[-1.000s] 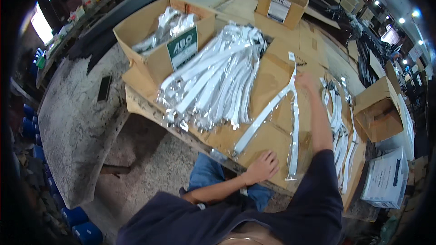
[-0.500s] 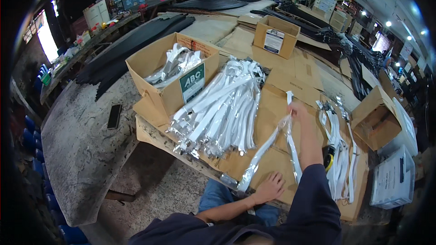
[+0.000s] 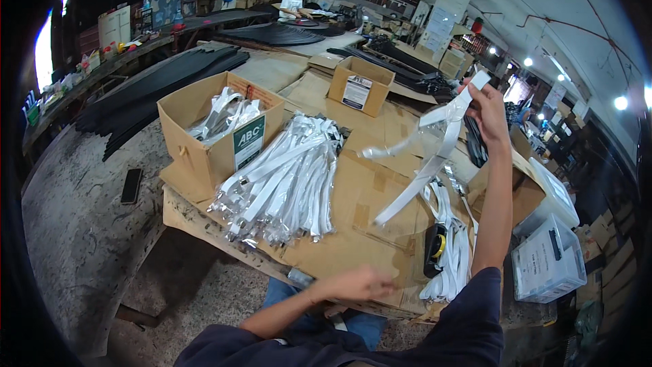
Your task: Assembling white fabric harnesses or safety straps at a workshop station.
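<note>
My right hand (image 3: 487, 110) is raised over the right part of the table, its fingers closed on the top end of a white strap (image 3: 445, 146). The strap hangs down in loops, with clear plastic film around it. Smeared by motion, my left hand (image 3: 360, 284) is low over the table's front edge, and its fingers cannot be made out. A large pile of white straps in clear plastic (image 3: 285, 187) lies on the cardboard left of centre. Below the raised strap lies a smaller bundle of white straps (image 3: 454, 251), with a black and yellow tool (image 3: 435, 250) beside it.
An open carton (image 3: 197, 160) of wrapped straps stands at left, near a phone (image 3: 132, 186). Another carton (image 3: 363, 88) is farther back. A clear plastic bin (image 3: 549, 261) sits at right. Black sheets (image 3: 163, 88) lie at far left. A person (image 3: 292, 7) works in the background.
My right hand has lifted the strap off the cardboard, up and to the right. My left hand has come off the cardboard and moved left and toward me. The whole view has shifted.
</note>
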A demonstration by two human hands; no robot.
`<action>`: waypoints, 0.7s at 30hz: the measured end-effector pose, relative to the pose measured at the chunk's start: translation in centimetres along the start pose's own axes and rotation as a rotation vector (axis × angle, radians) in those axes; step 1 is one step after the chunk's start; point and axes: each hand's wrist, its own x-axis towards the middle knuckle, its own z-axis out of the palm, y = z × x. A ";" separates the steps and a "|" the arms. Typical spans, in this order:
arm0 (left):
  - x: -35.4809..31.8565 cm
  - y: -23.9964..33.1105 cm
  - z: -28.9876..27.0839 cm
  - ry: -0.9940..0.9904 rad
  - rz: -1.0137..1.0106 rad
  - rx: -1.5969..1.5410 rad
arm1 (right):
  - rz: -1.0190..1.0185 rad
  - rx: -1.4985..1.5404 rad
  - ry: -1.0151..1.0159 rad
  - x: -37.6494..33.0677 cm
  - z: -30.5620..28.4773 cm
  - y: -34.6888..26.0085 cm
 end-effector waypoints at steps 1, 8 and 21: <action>1.1 3.1 -3.3 0.059 -0.065 0.005 | -0.061 -0.030 -0.003 -0.9 -0.6 -1.5; 12.7 11.1 -17.6 0.988 0.476 0.632 | -0.212 -0.179 0.048 -3.8 2.2 -6.6; 15.6 8.9 -16.1 0.359 0.029 -0.290 | -0.124 0.264 -0.137 -6.7 4.7 -7.9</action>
